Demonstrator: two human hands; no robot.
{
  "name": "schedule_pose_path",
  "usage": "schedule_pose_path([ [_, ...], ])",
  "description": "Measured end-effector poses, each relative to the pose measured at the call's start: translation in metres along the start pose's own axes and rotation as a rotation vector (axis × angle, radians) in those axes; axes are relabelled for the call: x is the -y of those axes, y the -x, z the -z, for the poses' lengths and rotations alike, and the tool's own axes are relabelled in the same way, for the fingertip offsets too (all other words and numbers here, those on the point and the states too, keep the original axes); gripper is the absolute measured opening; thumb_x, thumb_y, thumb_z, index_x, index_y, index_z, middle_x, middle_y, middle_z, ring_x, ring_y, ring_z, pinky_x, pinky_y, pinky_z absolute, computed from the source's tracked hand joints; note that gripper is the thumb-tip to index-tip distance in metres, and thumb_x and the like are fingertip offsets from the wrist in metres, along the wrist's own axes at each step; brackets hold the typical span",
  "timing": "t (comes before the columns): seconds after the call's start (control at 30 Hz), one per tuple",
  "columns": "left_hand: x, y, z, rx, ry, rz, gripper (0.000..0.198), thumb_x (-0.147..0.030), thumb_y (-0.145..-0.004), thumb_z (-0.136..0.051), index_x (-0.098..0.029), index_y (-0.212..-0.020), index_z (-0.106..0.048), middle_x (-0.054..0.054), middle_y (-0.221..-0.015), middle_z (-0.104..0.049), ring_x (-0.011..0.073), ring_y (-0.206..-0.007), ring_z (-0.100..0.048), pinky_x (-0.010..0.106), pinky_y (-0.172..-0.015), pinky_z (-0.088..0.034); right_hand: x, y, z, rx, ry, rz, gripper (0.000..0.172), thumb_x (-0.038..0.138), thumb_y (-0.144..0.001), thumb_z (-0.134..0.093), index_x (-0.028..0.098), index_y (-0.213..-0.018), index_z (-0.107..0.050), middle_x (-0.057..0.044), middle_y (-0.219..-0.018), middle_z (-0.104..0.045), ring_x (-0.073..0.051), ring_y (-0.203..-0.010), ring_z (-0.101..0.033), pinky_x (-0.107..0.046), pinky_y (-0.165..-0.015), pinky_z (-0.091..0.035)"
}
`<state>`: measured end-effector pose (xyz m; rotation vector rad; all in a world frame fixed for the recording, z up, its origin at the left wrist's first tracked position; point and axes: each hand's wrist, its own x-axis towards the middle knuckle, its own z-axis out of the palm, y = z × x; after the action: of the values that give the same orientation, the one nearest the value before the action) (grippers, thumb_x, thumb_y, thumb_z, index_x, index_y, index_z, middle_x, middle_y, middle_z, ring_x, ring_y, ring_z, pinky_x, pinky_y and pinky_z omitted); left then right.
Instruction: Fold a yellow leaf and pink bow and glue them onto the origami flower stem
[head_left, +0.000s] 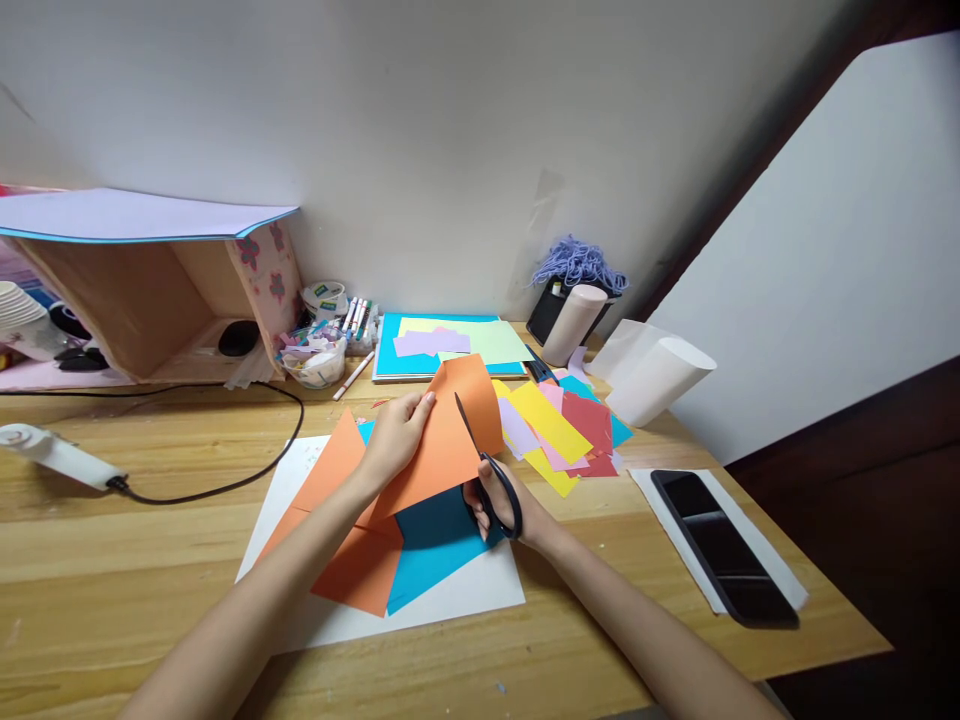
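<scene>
My left hand [396, 435] pinches the upper left part of an orange paper sheet [431, 460], thumb on top. The sheet is raised off the table and its far end curls over. My right hand [504, 500] grips black-handled scissors [514, 495], fingers through the loops. A scissor blade lies over the sheet's right part, pointing away from me; the other blade is hidden. Below are more orange paper pieces [364, 570], a blue sheet [439, 545] and a large white sheet [480, 595] on the wooden table.
Coloured paper scraps [555, 425] lie right of my hands. A phone [724, 545] rests on white paper at the right. Behind stand paper rolls [660, 380], a black holder with purple yarn [577, 265], stacked sheets [487, 340] and markers [356, 315]. A black cable [217, 492] runs left.
</scene>
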<state>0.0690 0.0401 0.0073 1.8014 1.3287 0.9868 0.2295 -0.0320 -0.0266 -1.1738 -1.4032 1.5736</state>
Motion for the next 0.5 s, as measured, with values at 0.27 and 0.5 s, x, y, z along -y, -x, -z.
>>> schedule_pose_path([
  [0.27,-0.003,0.0,0.002,-0.008,0.018,0.009,0.036,-0.045,-0.083,-0.037,-0.018,-0.059,-0.038,-0.003,-0.056,-0.04,0.0123,-0.055,-0.036,0.023,-0.053,-0.024,-0.016,-0.002,0.001,-0.036,-0.02,0.037,0.053,0.073,-0.071,-0.038,0.02,-0.069,-0.036,0.008,-0.051,-0.039,-0.004,-0.03,-0.039,-0.017,-0.028,-0.036],
  [0.5,-0.004,0.0,0.004,-0.013,0.041,0.009,0.037,-0.047,-0.082,-0.038,-0.018,-0.059,-0.041,-0.002,-0.057,-0.043,0.0126,-0.054,-0.038,0.023,-0.053,-0.024,-0.007,0.0,-0.002,-0.037,-0.003,0.0,0.059,0.079,-0.065,-0.036,0.02,-0.068,-0.036,0.009,-0.048,-0.037,-0.005,-0.029,-0.038,-0.017,-0.028,-0.036],
])
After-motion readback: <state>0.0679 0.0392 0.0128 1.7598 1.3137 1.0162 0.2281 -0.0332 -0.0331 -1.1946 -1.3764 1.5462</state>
